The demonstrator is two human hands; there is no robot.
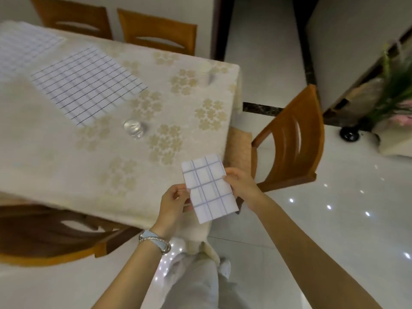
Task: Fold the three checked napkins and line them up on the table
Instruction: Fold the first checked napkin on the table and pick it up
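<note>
A folded white napkin with blue checks (208,188) is held over the near right corner of the table (55,166). My left hand (175,205) pinches its left edge and my right hand (242,182) grips its right edge. A second checked napkin (87,85) lies spread flat in the middle of the table. A third, paler checked napkin (24,47) lies flat at the far left corner.
A small clear glass (134,128) stands near the table's centre; another blurred glass (207,74) sits at the far right edge. Wooden chairs stand at the far side (156,30), the right (289,139) and the near left (55,233). Plants (396,85) at far right.
</note>
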